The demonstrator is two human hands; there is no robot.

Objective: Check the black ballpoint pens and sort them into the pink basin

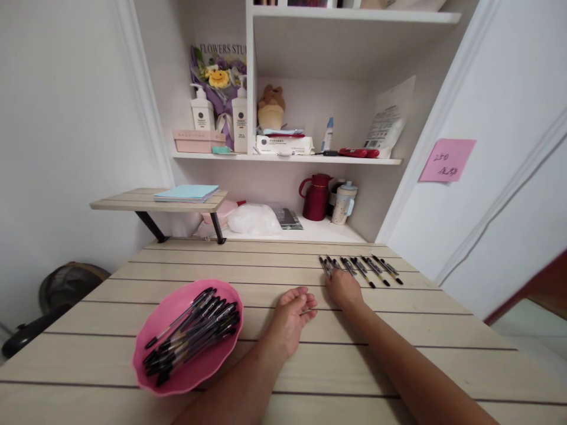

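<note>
My left hand (292, 317) hovers over or rests on the middle of the table, palm turned inward. Its fingers are loosely curled and apart, with nothing visible in them. To its right, my right hand (344, 287) reaches to the near end of a black pen (324, 266), the leftmost in a row of pens; its fingers are closed there and partly hidden. The other pens (362, 272) of that row lie slanted, side by side, on the table. A pink scalloped bowl (140, 333) at left holds many black-capped clear pens (199, 330) in a heap.
The slatted wooden table (336, 372) meets a white shelf unit. A small raised stand (119, 200) at back left carries blue paper (188, 192). A red jug (316, 198) and a pale bottle (344, 203) stand behind. A pink note (447, 160) hangs on the right wall.
</note>
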